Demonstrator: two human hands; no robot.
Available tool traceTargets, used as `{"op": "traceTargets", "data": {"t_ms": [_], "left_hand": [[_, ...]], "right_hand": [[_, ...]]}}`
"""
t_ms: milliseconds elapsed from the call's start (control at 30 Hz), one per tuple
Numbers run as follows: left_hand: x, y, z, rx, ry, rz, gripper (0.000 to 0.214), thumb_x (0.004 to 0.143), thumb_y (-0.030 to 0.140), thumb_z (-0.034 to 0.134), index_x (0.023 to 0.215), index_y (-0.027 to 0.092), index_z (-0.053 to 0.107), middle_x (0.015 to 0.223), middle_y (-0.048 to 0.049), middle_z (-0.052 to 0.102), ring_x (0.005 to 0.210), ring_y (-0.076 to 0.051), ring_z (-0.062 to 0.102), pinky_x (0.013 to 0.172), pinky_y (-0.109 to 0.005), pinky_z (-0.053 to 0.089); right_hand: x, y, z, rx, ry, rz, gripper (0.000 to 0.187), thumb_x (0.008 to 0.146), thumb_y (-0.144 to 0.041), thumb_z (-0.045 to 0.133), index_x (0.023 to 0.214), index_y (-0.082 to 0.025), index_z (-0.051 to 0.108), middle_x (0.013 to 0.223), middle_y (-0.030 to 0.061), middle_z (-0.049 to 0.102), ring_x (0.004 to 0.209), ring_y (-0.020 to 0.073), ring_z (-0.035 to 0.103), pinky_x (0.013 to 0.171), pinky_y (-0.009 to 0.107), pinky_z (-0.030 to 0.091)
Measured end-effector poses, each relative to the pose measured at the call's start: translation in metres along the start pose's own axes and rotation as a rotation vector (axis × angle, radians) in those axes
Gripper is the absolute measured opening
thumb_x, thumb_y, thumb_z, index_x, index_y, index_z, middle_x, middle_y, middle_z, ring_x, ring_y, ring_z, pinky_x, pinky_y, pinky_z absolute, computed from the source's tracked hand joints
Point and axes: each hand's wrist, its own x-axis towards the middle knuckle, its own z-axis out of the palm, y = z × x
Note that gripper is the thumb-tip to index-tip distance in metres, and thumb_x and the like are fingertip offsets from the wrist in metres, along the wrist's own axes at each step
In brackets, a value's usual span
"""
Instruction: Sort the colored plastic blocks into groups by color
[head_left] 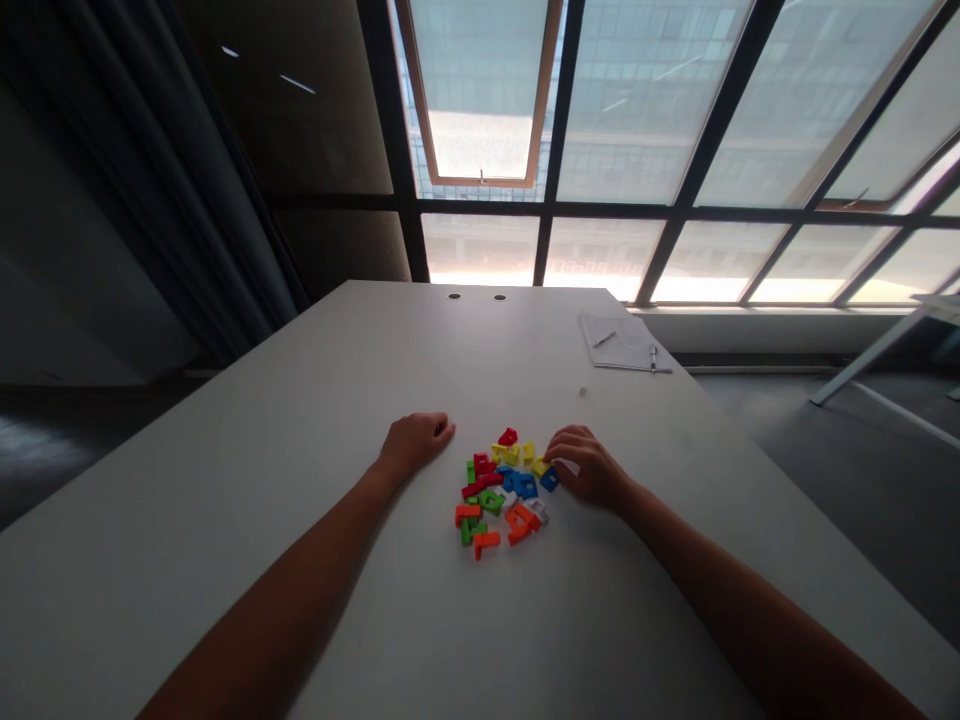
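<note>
Several small plastic puzzle blocks in red, yellow, green, blue, orange and white lie in a loose heap on the white table (360,340). Left of this heap, my left hand (417,440) rests on the tabletop with its fingers curled in, apart from the blocks. My right hand (589,468) is at the heap's right edge, its fingers bent and a pale gap between them and the thumb. Its fingertips reach a yellow block (539,468), and a blue block (550,479) is close under the thumb. Orange blocks (487,541) lie nearest me; a red block (508,437) is farthest.
Sheets of paper (619,342) with pens on them lie at the table's far right. A tiny pale bit (583,391) sits beyond my right hand. Two round cable holes (454,296) are near the far edge. Windows stand behind, a dark curtain (172,180) at left.
</note>
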Motion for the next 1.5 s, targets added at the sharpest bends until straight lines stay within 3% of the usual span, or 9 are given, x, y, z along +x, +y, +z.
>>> {"op": "traceTargets", "data": {"t_ms": [133, 233, 367, 467, 667, 767, 1133, 1333, 1500], "left_hand": [[0.0, 0.001, -0.001, 0.007, -0.002, -0.006, 0.041, 0.101, 0.052, 0.046, 0.089, 0.025, 0.074, 0.091, -0.0075, 0.078, 0.08, -0.024, 0.069, 0.065, -0.031, 0.036], [0.0, 0.002, 0.0, 0.014, -0.006, -0.017, 0.042, 0.102, 0.053, 0.045, 0.091, 0.025, 0.075, 0.092, -0.0078, 0.078, 0.081, -0.023, 0.069, 0.066, -0.03, 0.037], [0.0, 0.003, 0.001, 0.025, 0.005, -0.031, 0.043, 0.102, 0.053, 0.044, 0.092, 0.025, 0.076, 0.091, -0.0086, 0.078, 0.079, -0.024, 0.069, 0.066, -0.031, 0.038], [-0.001, 0.003, 0.001, 0.021, 0.013, -0.027, 0.043, 0.102, 0.053, 0.044, 0.092, 0.025, 0.076, 0.092, -0.0092, 0.078, 0.08, -0.025, 0.069, 0.066, -0.031, 0.038], [-0.001, 0.004, 0.0, 0.006, -0.01, -0.033, 0.042, 0.101, 0.052, 0.045, 0.092, 0.025, 0.076, 0.094, -0.0087, 0.079, 0.083, -0.024, 0.07, 0.068, -0.031, 0.04], [0.0, 0.003, 0.001, -0.006, -0.005, -0.025, 0.041, 0.101, 0.051, 0.045, 0.092, 0.025, 0.075, 0.091, -0.0087, 0.078, 0.082, -0.025, 0.07, 0.066, -0.031, 0.039], [0.0, 0.002, 0.001, -0.009, -0.011, -0.022, 0.04, 0.1, 0.051, 0.045, 0.09, 0.025, 0.074, 0.089, -0.008, 0.077, 0.08, -0.024, 0.068, 0.065, -0.031, 0.037], [0.0, 0.002, 0.001, 0.003, -0.003, -0.018, 0.041, 0.1, 0.052, 0.045, 0.09, 0.025, 0.074, 0.089, -0.0081, 0.077, 0.079, -0.024, 0.069, 0.063, -0.031, 0.035], [0.0, 0.003, 0.0, 0.02, -0.005, -0.021, 0.042, 0.1, 0.053, 0.044, 0.09, 0.025, 0.074, 0.089, -0.0083, 0.077, 0.081, -0.025, 0.07, 0.061, -0.031, 0.034]], "right_hand": [[-0.006, 0.03, 0.0, -0.197, 0.135, 0.227, 0.033, 0.101, -0.026, 0.054, 0.126, -0.024, 0.074, 0.128, 0.012, 0.075, 0.126, 0.03, 0.063, 0.113, 0.053, 0.043], [-0.003, 0.057, 0.003, -0.344, 0.194, 0.526, 0.054, 0.102, -0.035, 0.048, 0.152, -0.015, 0.057, 0.157, 0.0201, 0.055, 0.144, 0.0369, 0.05, 0.117, 0.057, 0.04], [0.019, 0.083, 0.005, -0.44, 0.109, 0.715, 0.066, 0.104, -0.043, 0.044, 0.16, -0.009, 0.043, 0.17, 0.0254, 0.036, 0.148, 0.043, 0.045, 0.117, 0.061, 0.038], [0.036, 0.09, 0.003, -0.451, 0.03, 0.746, 0.063, 0.103, -0.041, 0.047, 0.159, -0.012, 0.046, 0.168, 0.0243, 0.04, 0.148, 0.0442, 0.044, 0.117, 0.066, 0.034], [0.023, 0.064, 0.0, -0.429, 0.086, 0.42, 0.031, 0.093, -0.014, 0.054, 0.114, -0.018, 0.076, 0.125, 0.0141, 0.076, 0.122, 0.0311, 0.064, 0.112, 0.048, 0.04], [0.005, 0.045, -0.001, -0.314, 0.045, 0.227, 0.029, 0.088, -0.009, 0.057, 0.103, -0.021, 0.077, 0.114, 0.0095, 0.078, 0.105, 0.0262, 0.069, 0.103, 0.044, 0.045], [0.003, 0.022, -0.008, -0.063, 0.178, 0.069, 0.019, 0.09, -0.02, 0.059, 0.084, -0.028, 0.075, 0.091, 0.0054, 0.077, 0.099, 0.0265, 0.068, 0.098, 0.048, 0.048], [0.006, 0.01, -0.009, 0.068, -0.016, -0.044, 0.026, 0.088, -0.015, 0.055, 0.091, -0.028, 0.077, 0.093, 0.0044, 0.079, 0.104, 0.0257, 0.069, 0.1, 0.049, 0.048], [0.006, 0.018, -0.01, -0.11, -0.023, -0.01, 0.036, 0.092, -0.011, 0.053, 0.11, -0.026, 0.08, 0.109, 0.0075, 0.08, 0.113, 0.027, 0.066, 0.106, 0.051, 0.044]]}}
